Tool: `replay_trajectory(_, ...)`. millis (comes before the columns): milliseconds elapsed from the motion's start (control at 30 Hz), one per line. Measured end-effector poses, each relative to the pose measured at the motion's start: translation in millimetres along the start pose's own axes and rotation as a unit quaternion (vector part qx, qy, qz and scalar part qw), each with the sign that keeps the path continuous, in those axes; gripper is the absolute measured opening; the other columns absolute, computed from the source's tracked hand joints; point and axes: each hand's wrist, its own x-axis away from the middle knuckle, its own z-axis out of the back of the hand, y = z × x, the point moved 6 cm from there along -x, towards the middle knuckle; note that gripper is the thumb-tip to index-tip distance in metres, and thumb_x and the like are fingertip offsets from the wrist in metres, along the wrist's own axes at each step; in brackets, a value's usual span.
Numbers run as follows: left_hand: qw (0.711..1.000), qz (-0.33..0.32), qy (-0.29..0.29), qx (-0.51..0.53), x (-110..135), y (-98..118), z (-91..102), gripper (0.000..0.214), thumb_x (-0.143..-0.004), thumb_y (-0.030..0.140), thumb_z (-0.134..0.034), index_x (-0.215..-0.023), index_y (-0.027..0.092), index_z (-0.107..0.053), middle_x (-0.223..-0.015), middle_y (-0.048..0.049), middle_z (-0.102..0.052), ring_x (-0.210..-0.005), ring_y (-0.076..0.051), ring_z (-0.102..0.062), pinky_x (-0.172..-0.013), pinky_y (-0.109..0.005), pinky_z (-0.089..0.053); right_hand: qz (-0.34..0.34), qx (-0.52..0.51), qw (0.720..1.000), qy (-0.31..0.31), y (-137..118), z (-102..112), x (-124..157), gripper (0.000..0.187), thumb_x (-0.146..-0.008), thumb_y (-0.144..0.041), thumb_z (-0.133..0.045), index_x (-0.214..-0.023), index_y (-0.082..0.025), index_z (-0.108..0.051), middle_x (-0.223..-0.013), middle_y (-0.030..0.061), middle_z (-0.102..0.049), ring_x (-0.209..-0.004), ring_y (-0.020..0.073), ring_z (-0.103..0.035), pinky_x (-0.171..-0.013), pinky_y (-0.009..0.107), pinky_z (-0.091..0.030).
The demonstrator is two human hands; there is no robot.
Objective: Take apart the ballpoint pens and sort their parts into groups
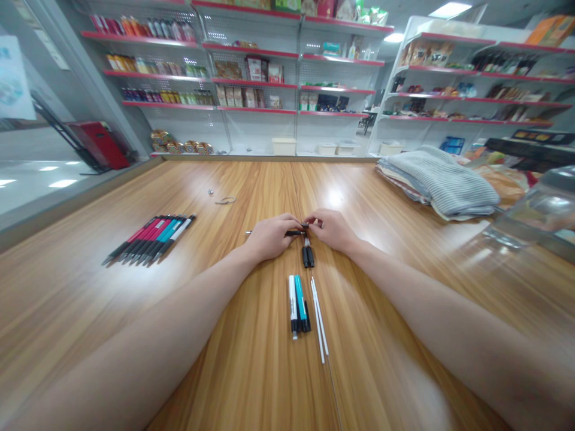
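Note:
My left hand [269,237] grips a slim black pen part [291,233] lying across the wooden table [251,179], with a thin tip poking out to the left. My right hand [329,230] meets it from the other side, its fingertips pinching a small dark piece [306,225] at the pen part's end. Just below the hands lie two black pen sections [308,257]. Nearer me are a white and a teal pen barrel [299,304] side by side, with black ends. Two thin white refills [319,317] lie to their right. A fanned row of several pink, teal and white pens [150,238] lies left of my hands.
Small metal bits [225,200] lie on the table beyond the pens. A folded striped cloth [438,182] sits at the right, near a clear plastic container [539,206]. Red-edged shop shelves [251,78] stocked with goods stand behind the table.

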Motion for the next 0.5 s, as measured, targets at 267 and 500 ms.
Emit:
replay_trajectory(267,0.999,-0.009,0.029,0.026,-1,-5,-0.3,0.031,-0.08,0.027,-0.055,-0.109,0.027,-0.065,-0.111,-0.0016,-0.064,-0.102,-0.02,-0.06,-0.087,-0.031,-0.048,-0.001,-0.001,1.0,-0.004,-1,0,0,0.018,-0.079,-0.008,-0.057,-0.087,-0.016,-0.07,-0.081,0.0026,-0.067,-0.07,0.0117,-0.057,-0.067,0.022,-0.043)
replay_trajectory(500,0.998,0.009,0.055,0.039,-2,-10,1.7,0.026,-0.076,0.027,-0.059,-0.101,0.021,-0.063,-0.101,-0.0044,-0.065,-0.095,-0.022,-0.061,-0.084,-0.033,-0.048,-0.009,-0.006,1.0,-0.003,1,-1,0,0.019,-0.079,-0.008,-0.056,-0.089,-0.017,-0.07,-0.084,0.003,-0.068,-0.071,0.0124,-0.058,-0.067,0.022,-0.043)
